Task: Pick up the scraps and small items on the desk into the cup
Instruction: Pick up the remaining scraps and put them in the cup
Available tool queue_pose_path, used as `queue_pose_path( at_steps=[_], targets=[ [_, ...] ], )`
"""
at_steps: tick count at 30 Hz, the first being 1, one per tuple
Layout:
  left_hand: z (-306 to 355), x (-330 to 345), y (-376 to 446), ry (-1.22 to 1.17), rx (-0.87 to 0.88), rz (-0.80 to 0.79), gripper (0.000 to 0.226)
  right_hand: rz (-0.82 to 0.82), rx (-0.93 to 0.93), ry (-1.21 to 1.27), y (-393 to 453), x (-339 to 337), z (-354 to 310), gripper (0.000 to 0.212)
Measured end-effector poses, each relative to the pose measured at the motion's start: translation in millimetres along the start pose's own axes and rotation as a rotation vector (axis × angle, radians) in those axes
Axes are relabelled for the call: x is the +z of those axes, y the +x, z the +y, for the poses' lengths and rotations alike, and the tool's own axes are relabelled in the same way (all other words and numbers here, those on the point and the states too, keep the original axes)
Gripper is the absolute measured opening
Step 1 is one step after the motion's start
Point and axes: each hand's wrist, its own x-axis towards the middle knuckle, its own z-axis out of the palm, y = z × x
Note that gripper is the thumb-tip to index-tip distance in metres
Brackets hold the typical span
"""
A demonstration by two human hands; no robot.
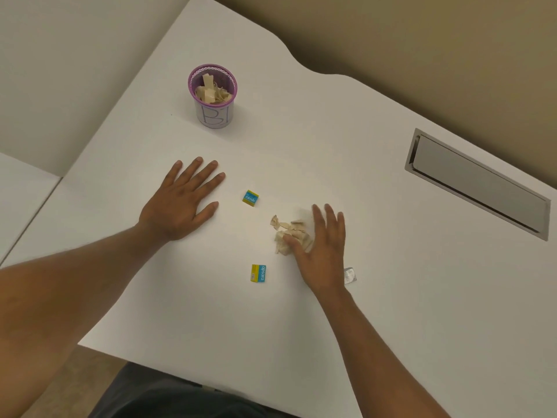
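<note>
Left hand (177, 203): flat on desk (376, 312), fingers spread, empty.
Right hand (321, 251): fingers wide, touching scraps (289, 232).
Cup (212, 96): near far edge, holding scraps.

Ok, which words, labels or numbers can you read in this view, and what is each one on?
"BI": hand-drawn on the white label of the purple mesh cup.
"apsara": blue panel of the farther small yellow-and-blue box, seen upside down.
"apsara": nearer small yellow-and-blue box, running sideways.
Small silvery packet beside the right hand: too blurred to read.
</note>
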Motion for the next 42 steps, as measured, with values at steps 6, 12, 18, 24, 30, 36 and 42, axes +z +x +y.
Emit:
queue_pose_path(
  at_steps=[6, 12, 18, 24, 30, 36, 42],
  targets=[
    [1.1, -2.5, 0.1, -0.005, -0.001, -0.005, 0.068, -0.181, -0.011, -0.012, -4.9, 22.9, -9.0, 0.079],
    [2.6, -4.0, -0.2, -0.009, 0.001, -0.001, 0.068, -0.213, -0.245, -0.142, -3.5, 31.3, -14.9, 0.071],
    [1.7, -2.3, 0.8, -0.010, 0.006, 0.007, 0.068, -0.277, -0.396, -0.321, 6.4, 19.3, -17.8, 0.047],
    [-1.2, 0.6, 0.3, -0.008, 0.006, 0.004, 0.068, -0.260, -0.241, -0.039, 5.8, -6.0, -11.2, 0.074],
    [-0.8, 1.7, 0.0, -0.005, 0.006, 0.009, 0.068, -0.354, -0.187, -0.399, -4.1, 0.2, -19.0, 0.095],
    [-1.4, 1.4, 0.4, -0.006, 0.006, 0.003, 0.068, -0.315, -0.160, -0.444, -18.2, 16.2, -35.8, 0.060],
    [-2.2, 3.2, 1.0, -0.012, 0.001, -0.015, 0.069, -0.217, -0.196, -0.356, -15.6, 18.9, -35.8, 0.041]
  ],
)
